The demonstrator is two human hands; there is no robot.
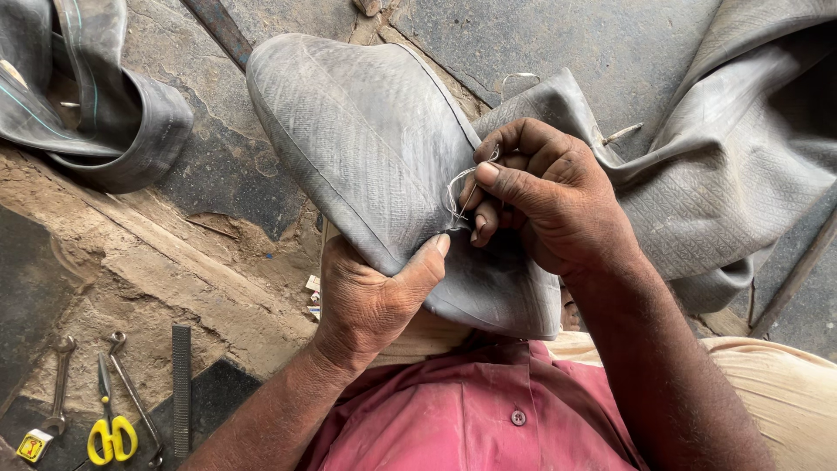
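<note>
A large grey rubber inner tube (366,148) lies folded across my lap and the ground. My left hand (370,296) grips the folded edge of the tube from below, thumb pressed on top. My right hand (545,196) is closed just beside it, pinching a thin whitish thread (458,187) that loops out of the rubber at the fold. The tube's far part (741,166) drapes off to the right.
Another grey inner tube (96,105) lies at the upper left. At the lower left are a metal file (181,388), yellow-handled scissors (111,427), a spanner (59,384) and a thin metal tool (131,392). The ground is cracked stone and dirt.
</note>
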